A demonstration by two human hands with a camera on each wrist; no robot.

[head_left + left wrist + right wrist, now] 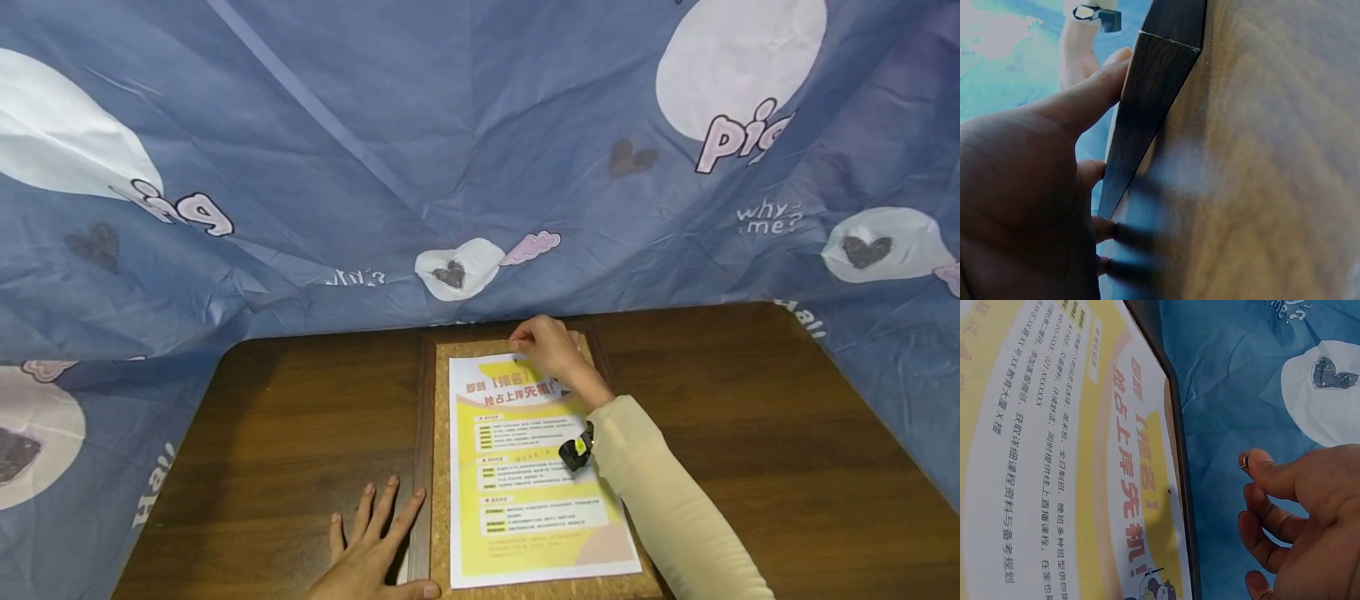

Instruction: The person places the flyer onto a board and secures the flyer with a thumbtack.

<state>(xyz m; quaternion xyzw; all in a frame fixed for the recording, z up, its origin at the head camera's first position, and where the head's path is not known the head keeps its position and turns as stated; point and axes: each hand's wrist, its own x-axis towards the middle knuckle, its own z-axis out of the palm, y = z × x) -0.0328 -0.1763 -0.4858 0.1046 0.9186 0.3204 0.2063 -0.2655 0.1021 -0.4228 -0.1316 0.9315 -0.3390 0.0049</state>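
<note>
A yellow and white printed poster (540,500) lies on a cork board (442,467) with a dark wooden frame (422,433). Above the poster's top edge is my right hand (553,346), pinching a small brass-coloured thumbtack (1245,462) between thumb and forefinger, its point sticking out. A small dark spot (1170,491) shows near the poster's top edge; whether it is a tack or a hole I cannot tell. My left hand (367,550) rests spread out at the board's lower left, its thumb (1107,75) against the frame and its other fingers on the table side.
The board lies on a dark brown wooden table (300,433) with rounded corners. Behind the table hangs a blue printed cloth (360,150), close to the board's far edge. A dark band with a small device (576,450) is on my right wrist, over the poster.
</note>
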